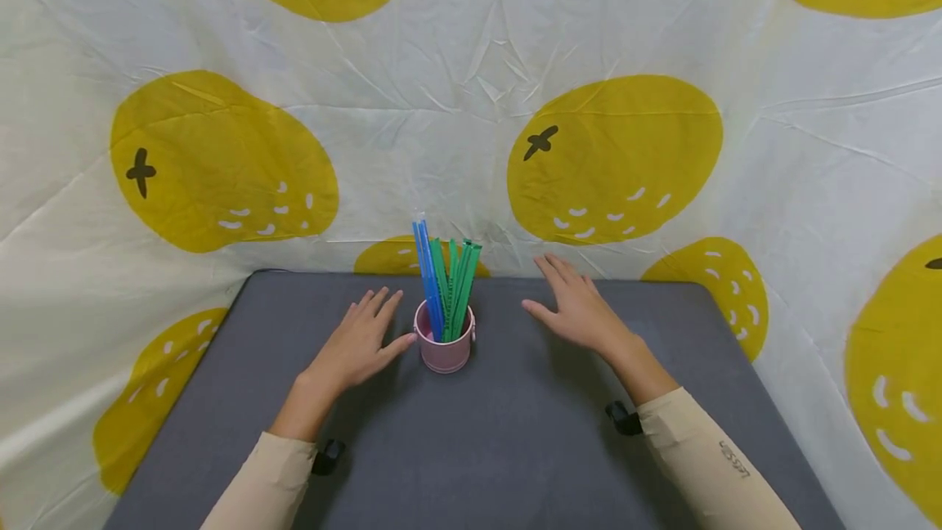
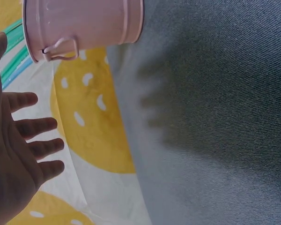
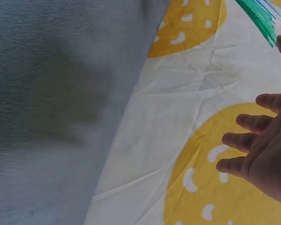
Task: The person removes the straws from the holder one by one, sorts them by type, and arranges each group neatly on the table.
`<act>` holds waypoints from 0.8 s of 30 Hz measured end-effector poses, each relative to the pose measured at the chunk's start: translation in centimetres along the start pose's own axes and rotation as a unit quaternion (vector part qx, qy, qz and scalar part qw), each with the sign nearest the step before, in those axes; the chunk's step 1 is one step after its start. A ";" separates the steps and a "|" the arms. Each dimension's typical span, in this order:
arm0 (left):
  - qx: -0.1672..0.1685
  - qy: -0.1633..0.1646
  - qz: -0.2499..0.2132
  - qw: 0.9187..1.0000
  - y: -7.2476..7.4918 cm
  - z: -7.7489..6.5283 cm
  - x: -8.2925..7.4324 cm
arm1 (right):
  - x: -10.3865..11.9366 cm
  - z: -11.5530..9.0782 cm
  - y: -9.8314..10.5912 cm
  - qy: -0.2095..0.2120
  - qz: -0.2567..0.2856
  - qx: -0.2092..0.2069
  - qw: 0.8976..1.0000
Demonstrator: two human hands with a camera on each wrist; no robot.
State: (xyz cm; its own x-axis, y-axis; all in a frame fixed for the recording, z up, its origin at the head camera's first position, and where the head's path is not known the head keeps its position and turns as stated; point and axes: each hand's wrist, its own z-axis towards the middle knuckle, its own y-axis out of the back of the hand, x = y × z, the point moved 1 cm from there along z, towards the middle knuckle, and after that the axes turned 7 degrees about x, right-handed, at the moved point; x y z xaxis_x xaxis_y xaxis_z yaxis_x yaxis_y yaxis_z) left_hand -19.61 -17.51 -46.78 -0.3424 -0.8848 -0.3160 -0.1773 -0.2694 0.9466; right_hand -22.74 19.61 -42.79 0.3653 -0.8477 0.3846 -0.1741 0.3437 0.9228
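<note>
The upright bucket [image 1: 446, 357] stands just right of the nearer, wide-spread left grip [image 1: 361, 348]. The right grip [image 1: 577, 305] is wide too.

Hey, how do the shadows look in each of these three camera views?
Head view: soft shadows on the gray table near the left hand and right hand; left wrist view: a broad shadow with finger-like edges; right wrist view: a blurry shadow without clear finger shapes.
</note>
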 end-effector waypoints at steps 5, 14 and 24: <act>-0.001 -0.019 -0.025 0.999 -0.1 0.6 -0.2 | 0.5 1.2 0.8 0.015 0.010 0.016 1.000; 0.005 -0.020 -0.108 0.994 -0.7 1.5 -0.9 | 1.5 3.0 0.2 0.042 0.083 0.052 0.994; -0.011 -0.024 -0.188 0.982 -2.0 2.3 -1.8 | 1.9 4.4 -3.3 0.028 0.216 0.018 0.976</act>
State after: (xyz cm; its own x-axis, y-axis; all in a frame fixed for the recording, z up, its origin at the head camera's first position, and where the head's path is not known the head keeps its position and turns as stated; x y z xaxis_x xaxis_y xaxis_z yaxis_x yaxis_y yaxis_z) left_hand -20.74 -14.54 -48.26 -0.2995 -0.7025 -0.6456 -0.2789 -0.5826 0.7634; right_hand -25.54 15.09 -45.16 0.2996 -0.6027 0.7396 -0.3551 0.6491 0.6728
